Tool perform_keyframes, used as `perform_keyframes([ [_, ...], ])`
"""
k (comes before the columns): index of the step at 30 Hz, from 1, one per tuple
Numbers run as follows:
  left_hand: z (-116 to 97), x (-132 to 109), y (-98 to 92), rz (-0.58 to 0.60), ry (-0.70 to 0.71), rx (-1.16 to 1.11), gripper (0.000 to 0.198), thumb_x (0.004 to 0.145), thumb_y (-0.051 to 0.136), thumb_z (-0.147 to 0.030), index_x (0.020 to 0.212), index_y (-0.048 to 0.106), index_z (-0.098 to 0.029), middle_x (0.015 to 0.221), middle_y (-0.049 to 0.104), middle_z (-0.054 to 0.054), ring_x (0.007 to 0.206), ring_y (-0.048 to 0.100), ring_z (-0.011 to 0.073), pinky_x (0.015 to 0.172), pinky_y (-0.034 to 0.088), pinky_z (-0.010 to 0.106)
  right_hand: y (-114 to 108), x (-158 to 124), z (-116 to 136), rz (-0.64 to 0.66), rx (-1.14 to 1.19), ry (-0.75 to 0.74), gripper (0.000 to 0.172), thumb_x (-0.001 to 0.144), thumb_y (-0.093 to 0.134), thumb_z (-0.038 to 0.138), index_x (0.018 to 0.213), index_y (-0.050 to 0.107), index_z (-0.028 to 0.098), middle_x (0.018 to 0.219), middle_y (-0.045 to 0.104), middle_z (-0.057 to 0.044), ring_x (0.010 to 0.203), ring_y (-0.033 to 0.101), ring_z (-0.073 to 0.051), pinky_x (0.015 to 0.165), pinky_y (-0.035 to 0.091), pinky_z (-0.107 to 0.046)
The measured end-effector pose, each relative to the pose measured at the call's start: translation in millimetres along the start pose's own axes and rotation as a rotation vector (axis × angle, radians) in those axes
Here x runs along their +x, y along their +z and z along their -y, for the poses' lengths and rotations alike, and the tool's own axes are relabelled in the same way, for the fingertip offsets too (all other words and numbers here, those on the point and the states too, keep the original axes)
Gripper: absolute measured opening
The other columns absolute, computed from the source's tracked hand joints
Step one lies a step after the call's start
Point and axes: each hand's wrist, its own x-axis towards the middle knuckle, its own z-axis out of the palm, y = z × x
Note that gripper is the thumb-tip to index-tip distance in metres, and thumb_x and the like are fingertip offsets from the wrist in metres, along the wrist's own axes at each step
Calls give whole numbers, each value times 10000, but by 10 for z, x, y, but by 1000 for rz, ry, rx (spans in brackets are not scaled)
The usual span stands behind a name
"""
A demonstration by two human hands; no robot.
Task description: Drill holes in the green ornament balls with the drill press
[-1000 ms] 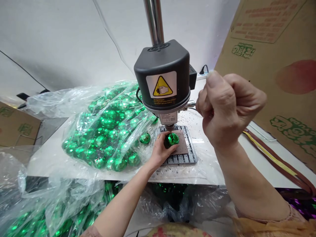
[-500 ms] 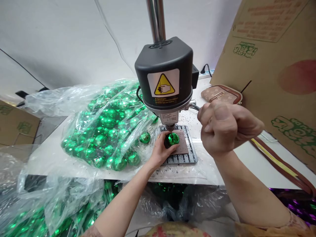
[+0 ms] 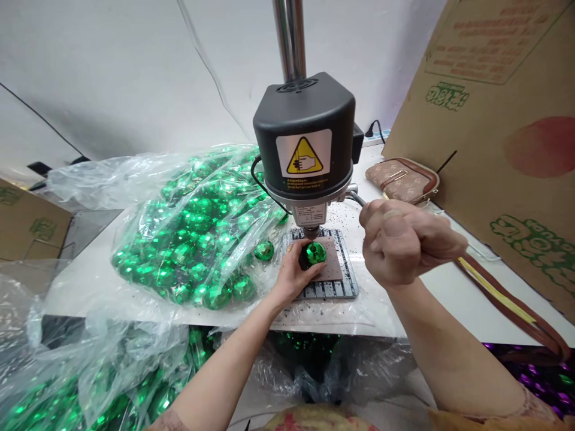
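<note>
My left hand (image 3: 294, 272) is closed around a shiny green faceted ball (image 3: 315, 254), thumb on the near side and fingers on the far side. The ball sits on a square pinkish-brown pad (image 3: 333, 260) over the slotted metal base (image 3: 350, 287) of a bench drill press (image 3: 305, 137). Directly above the ball is the chuck (image 3: 311, 232); whether the bit is in the ball I cannot tell. To the right, my right hand (image 3: 404, 242) makes a fist round the press's feed lever (image 3: 357, 197), its grip hidden by the fingers.
A clear plastic bag of green balls (image 3: 188, 233) lies left of the press, with a loose green ball (image 3: 263, 250) beside the base. Dark shavings are scattered about. At right are a patterned pouch (image 3: 399, 179), a brown strap (image 3: 507, 299) and a large cardboard box (image 3: 503, 149).
My right hand has come down slightly and to the left with the lever. The drill head appears a little lower and further right. My left hand and the ball have stayed put.
</note>
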Motion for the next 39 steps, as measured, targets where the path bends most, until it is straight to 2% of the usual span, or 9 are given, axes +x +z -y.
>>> perform_keyframes([
  [8,-18,3,2,-3,-9,-6,472,796,796,-297,1202,573,-209,1193,669,90,1121,638,270,991,499,431,-14,-38,-32,26,27,-48,470,862,590,180,537,251,206,438,274,69,338,253,-65,378,223,-294],
  [15,-32,0,1,-7,-23,4,461,791,796,-294,1186,574,-208,1169,676,82,1090,640,261,972,501,420,-44,-105,-47,74,79,-124,460,788,580,34,557,221,205,448,250,87,310,243,-40,369,206,-280],
  [21,-49,6,27,-37,-45,28,467,765,812,-284,1168,589,-203,1119,687,78,1049,656,259,931,523,416,141,191,105,-107,13,194,487,872,625,167,508,303,203,443,269,66,375,256,-61,401,178,-305],
  [25,-140,1,49,-131,-90,73,468,758,808,-273,1165,587,-210,1113,689,73,1048,659,260,941,527,437,223,460,98,-39,-1,296,476,878,659,216,513,354,218,429,306,59,386,285,-78,389,227,-320],
  [28,-230,-176,25,-268,-65,134,427,778,791,-301,1149,591,-231,1076,688,64,1017,672,252,918,548,434,217,532,71,-21,25,327,467,882,661,211,508,381,222,427,323,57,392,295,-78,397,249,-315],
  [30,-258,-448,-7,-317,42,173,433,792,788,-346,1166,595,-243,1091,685,78,1021,681,260,899,568,433,211,530,70,-29,76,318,458,874,665,189,506,395,216,425,333,58,387,307,-75,395,240,-305],
  [32,-236,-821,-32,-200,237,198,437,817,775,-384,1204,608,-268,1194,673,110,1066,681,277,892,584,430,214,516,81,-34,99,310,451,875,657,167,509,397,211,427,332,62,384,314,-68,395,233,-289],
  [36,-28,-1517,-9,490,632,367,357,899,688,-343,1242,638,-429,1321,669,75,945,701,223,790,596,346,235,499,92,-53,69,299,460,897,639,179,525,370,214,435,324,72,388,297,-47,400,225,-259],
  [39,226,-1720,56,775,609,571,491,914,637,-223,1351,578,-438,1422,616,105,980,701,236,820,589,355,233,499,70,-57,58,282,478,888,679,253,528,366,218,431,325,78,378,284,-41,392,219,-257],
])
